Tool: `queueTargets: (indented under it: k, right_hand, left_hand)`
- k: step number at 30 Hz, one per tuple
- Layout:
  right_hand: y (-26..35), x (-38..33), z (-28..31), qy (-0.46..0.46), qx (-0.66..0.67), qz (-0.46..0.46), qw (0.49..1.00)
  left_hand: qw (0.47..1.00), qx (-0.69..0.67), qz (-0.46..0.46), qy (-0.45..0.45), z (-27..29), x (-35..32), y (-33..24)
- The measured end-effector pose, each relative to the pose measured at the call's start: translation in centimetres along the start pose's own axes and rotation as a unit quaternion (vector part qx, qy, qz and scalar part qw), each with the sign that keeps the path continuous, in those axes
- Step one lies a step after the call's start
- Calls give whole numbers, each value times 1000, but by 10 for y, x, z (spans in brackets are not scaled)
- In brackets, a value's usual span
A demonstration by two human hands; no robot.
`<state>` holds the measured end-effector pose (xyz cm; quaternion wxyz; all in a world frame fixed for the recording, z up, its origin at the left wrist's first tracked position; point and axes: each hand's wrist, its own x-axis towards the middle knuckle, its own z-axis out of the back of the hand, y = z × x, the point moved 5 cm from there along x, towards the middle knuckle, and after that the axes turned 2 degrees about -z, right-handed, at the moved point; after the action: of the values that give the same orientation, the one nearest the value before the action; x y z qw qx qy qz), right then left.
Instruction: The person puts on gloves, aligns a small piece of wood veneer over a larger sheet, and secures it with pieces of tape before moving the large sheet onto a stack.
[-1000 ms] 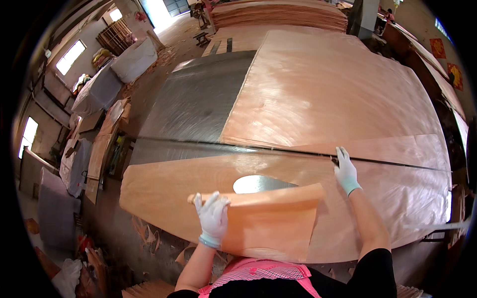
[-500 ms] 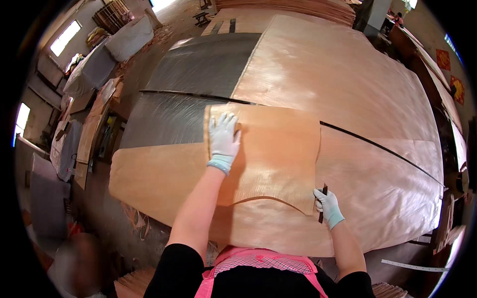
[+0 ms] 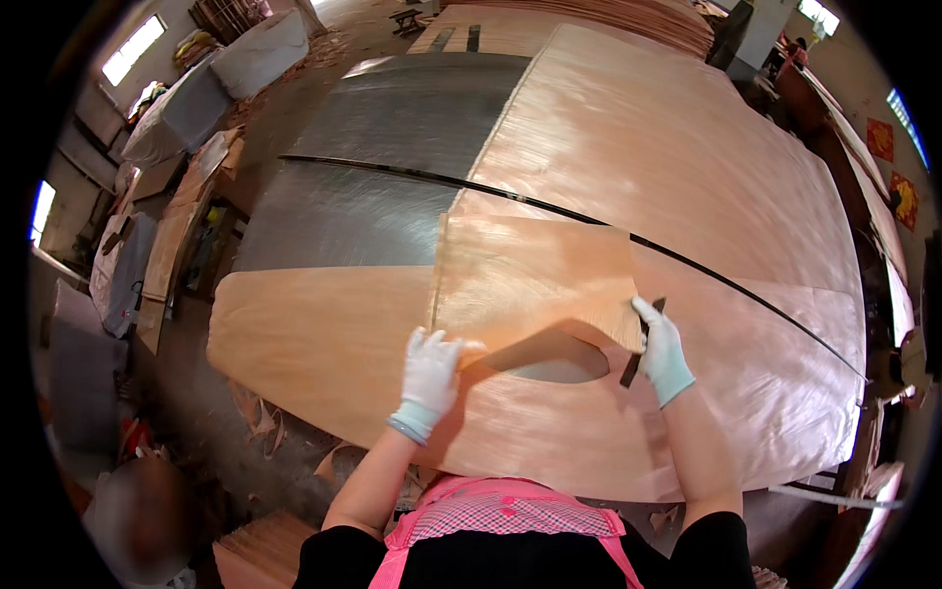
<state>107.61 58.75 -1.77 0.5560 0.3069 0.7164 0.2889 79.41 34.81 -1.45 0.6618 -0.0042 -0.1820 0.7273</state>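
Observation:
A small wood veneer sheet [image 3: 540,265] lies over larger veneer sheets [image 3: 687,147] on the table, its near edge lifted and curled. My left hand [image 3: 429,381], in a white glove, has its fingers closed on the sheet's near left corner. At the near right corner, my gloved right hand [image 3: 663,351] grips a dark flat blade [image 3: 630,370] and touches the sheet's edge with its fingertips. Beneath the raised edge, a grey gap [image 3: 559,359] shows in the veneer below. A long black strip [image 3: 697,258] runs across the table just beyond the small sheet.
The dark tabletop [image 3: 392,118] shows at the far left. A tall veneer stack [image 3: 608,27] stands behind it. Covered bundles [image 3: 177,118] line the left wall. A person with a blurred head [image 3: 147,515] is at the lower left. More veneer [image 3: 260,550] is stacked beside me.
My left hand has come back from the sheet's far left part to its near corner. My right hand has risen slightly with the blade. The near edge is lifted more, baring the grey gap.

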Motion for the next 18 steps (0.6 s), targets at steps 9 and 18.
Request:
queueTargets:
  k: [9,18]
  right_hand:
    - [-14,-53,42,1,-216,30,976]
    - [-99,-22,90,-66,-371,15,926]
  left_hand:
    - [985,-103,14,-141,70,0,18]
    - [991,-122,47,-3,-19,-36,12]
